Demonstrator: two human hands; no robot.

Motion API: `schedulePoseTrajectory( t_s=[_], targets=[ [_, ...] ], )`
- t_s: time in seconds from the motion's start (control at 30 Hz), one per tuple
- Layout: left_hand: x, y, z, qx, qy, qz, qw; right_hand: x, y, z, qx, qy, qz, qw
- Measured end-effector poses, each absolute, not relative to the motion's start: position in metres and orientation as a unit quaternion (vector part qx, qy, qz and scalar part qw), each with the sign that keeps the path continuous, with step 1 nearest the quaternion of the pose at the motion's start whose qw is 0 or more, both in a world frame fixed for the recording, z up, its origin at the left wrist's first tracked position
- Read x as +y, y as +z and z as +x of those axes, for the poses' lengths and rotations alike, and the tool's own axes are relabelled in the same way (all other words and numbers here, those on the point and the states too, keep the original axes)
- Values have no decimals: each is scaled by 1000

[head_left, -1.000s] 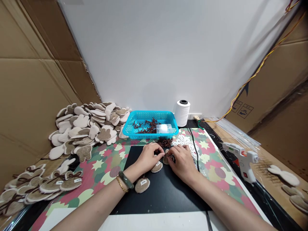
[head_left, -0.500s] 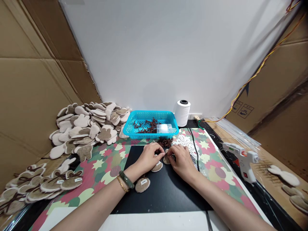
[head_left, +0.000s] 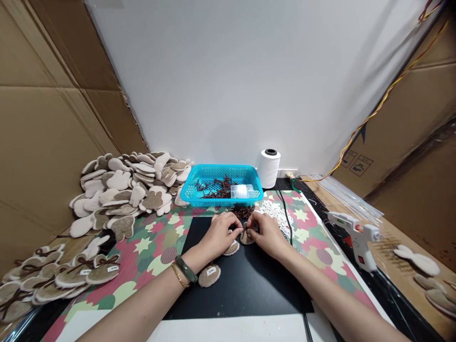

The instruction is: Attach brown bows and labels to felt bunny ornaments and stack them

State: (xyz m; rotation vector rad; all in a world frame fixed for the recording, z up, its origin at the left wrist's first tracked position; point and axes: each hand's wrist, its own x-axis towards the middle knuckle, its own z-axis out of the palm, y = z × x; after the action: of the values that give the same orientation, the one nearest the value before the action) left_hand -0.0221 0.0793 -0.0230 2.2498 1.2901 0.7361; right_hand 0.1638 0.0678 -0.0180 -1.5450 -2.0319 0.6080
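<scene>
Over the upper part of a black mat [head_left: 256, 289], both my hands are closed in pinches at a small brown bow [head_left: 244, 230]. My left hand [head_left: 221, 233] meets it from the left, and my right hand [head_left: 266, 233] from the right; the fingers partly cover it. Beneath the bow lies a fuzzy brown fabric piece with a pale edge [head_left: 246, 239]. Another fabric piece [head_left: 232, 248], partly under my left hand, shows a pale rim. Nearer to me lies a brown piece with a white label [head_left: 209, 275], its top end close to my left wrist.
Behind the hands stands a blue basket [head_left: 185, 194] with brown bows and a clear container. Loose bows [head_left: 243, 212] and white labels [head_left: 276, 214] lie before it. A thread cone [head_left: 269, 168], a glue gun [head_left: 356, 232], piled fabric shapes [head_left: 121, 180] and bow-tied pieces [head_left: 71, 275] surround the mat.
My right hand's fingertips have shifted slightly up, showing more of the fabric piece beneath. My left hand stays pinched beside it. The whole view has shifted slightly.
</scene>
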Motion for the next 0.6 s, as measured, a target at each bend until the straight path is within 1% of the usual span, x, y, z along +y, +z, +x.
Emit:
schedulePoseTrajectory(
  t_s=[0.1, 0.17, 0.43, 0.5, 0.6],
  targets=[
    [79, -22, -21, 467, 267, 814, 220, 70, -23, 165, -742, 246, -560, 276],
    [79, -22, -21, 469, 264, 814, 219, 69, -26, 164, -750, 223, -555, 283],
    [76, -22, -21, 471, 254, 823, 190, 56, -27, 158, -827, -55, -502, 246],
    [76, -23, -21, 473, 254, 823, 186, 56, -27, 159, -833, -92, -484, 250],
    [76, -22, -20, 474, 257, 821, 187, 56, -26, 161, -841, -110, -468, 250]
  ],
)
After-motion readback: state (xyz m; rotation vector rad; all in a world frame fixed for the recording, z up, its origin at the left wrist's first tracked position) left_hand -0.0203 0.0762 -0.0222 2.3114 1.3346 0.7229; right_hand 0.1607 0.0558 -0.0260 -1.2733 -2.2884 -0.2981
